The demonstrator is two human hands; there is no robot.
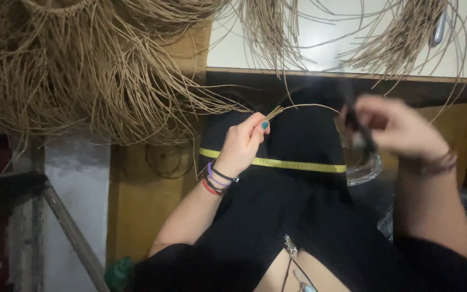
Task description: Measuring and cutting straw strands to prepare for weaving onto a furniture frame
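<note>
My left hand (243, 143) pinches the ends of a few thin tan fibre strands (298, 107) that arc to the right over my lap. My right hand (393, 128) is blurred with motion and closed around a dark object (359, 130); I cannot tell what kind. A yellow measuring tape (287, 163) lies across my black-clad legs, just under my left hand. Several coloured bands circle my left wrist, and a brown bracelet sits on the right one.
A large mass of tan fibre strands (82, 65) hangs at the upper left, and more spill over the white tabletop (320, 43) ahead. A clear glass dish (364, 168) sits by my right knee. A wooden panel (141, 200) and grey floor lie on the left.
</note>
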